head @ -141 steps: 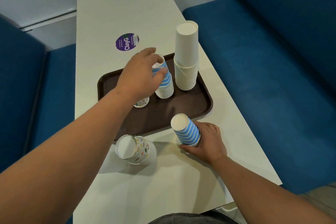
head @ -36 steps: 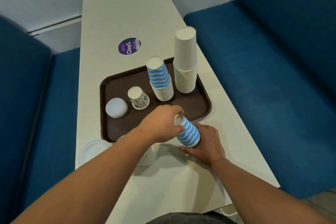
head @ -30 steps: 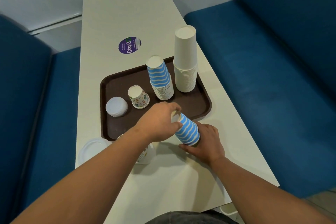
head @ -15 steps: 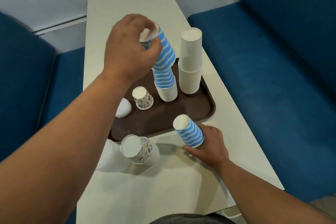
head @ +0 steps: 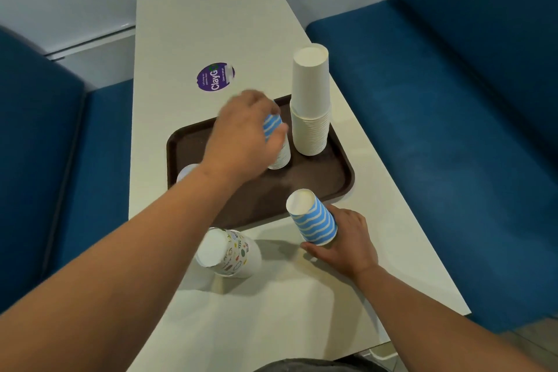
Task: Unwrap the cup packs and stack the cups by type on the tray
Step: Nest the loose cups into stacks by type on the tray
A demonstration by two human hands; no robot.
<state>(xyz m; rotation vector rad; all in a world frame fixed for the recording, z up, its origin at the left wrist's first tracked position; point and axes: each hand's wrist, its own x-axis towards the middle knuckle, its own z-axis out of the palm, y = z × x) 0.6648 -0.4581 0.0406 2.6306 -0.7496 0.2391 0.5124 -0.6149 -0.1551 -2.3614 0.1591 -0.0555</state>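
- Cups of two kinds wait on the bench nearest the person, short of the tray, so the sorting is not finished
- Closest is a short stack of printed cups, upside down and leaning, standing just off the tray's near edge with no hand on it
- To its right the right hand rests on the bench with its fingers wrapped round the base of a tilted stack of blue-striped cups; I judge this to be the supply that is being moved over bit by bit
- Beyond these lies the brown tray, where the sorted piles stand
- Over the tray's middle the left hand has its fingers curled over the top of the blue-striped stack on the tray; it seems to be seating cups onto that pile, though the hand hides the join
- At the tray's left side a pale round shape peeps past the forearm; too much is hidden to name it
- At the tray's far right the plain white stack stands tall and upright, just beside the striped pile; that type looks done
- No wrapper can be made out anywhere, so unwrapping seems over; what is left is the rest of the striped cups, then the printed ones
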